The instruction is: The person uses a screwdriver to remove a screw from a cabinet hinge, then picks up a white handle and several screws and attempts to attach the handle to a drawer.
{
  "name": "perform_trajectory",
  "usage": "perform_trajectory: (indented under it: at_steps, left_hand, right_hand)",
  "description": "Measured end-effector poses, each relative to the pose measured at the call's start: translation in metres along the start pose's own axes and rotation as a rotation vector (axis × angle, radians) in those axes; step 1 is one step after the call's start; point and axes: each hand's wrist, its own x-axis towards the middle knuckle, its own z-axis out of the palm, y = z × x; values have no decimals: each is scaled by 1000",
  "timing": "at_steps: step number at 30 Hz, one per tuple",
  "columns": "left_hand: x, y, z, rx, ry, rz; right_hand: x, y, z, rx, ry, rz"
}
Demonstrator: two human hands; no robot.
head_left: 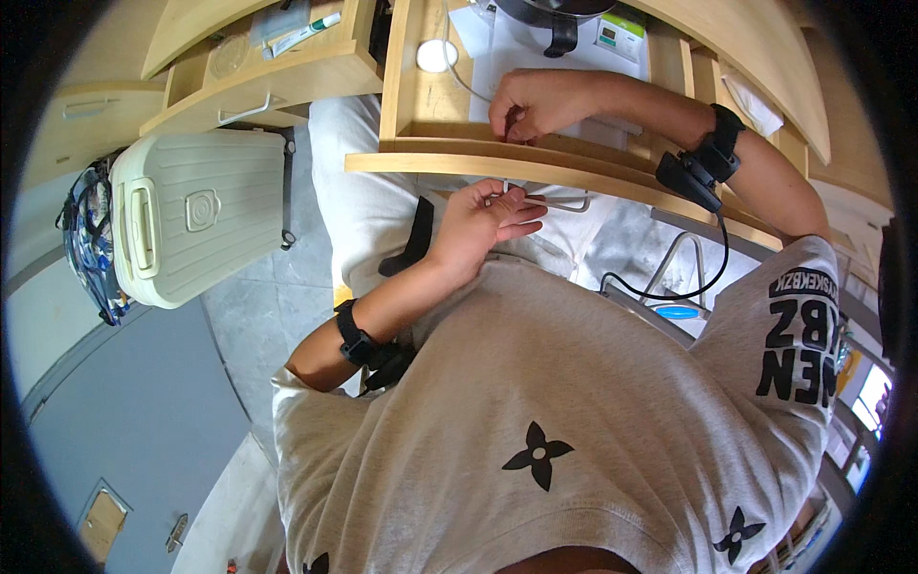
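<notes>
An open wooden drawer (430, 164) extends in front of me above my lap. Outside its front panel, my left hand (483, 225) pinches the left end of a U-shaped metal drawer handle (577, 205) between thumb and index finger. The other fingers of that hand stretch out along the handle. Reaching into the drawer from the right, my right hand (540, 103) is closed against the inner side of the front panel, opposite the left hand. Its fingertips are pressed together, and whatever they hold is hidden.
Inside the drawer are a white round object (437, 55), white paper (516, 57), a black pan-like item (559, 29) and a green-and-white box (622, 36). Another open drawer (258, 96) is at the left, above a cream suitcase (215, 215). A black cable (717, 273) hangs from my right wrist.
</notes>
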Motion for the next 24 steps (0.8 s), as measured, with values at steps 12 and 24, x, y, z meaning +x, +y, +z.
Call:
perform_trajectory:
  at_steps: [12,24]
  left_hand:
    - [6,2,-3,-5,-3,-14]
    - [8,4,-8,61,-36,-22]
  right_hand:
    - [3,10,1,-35,-17,-45]
    - [4,1,-6,68,-233,56]
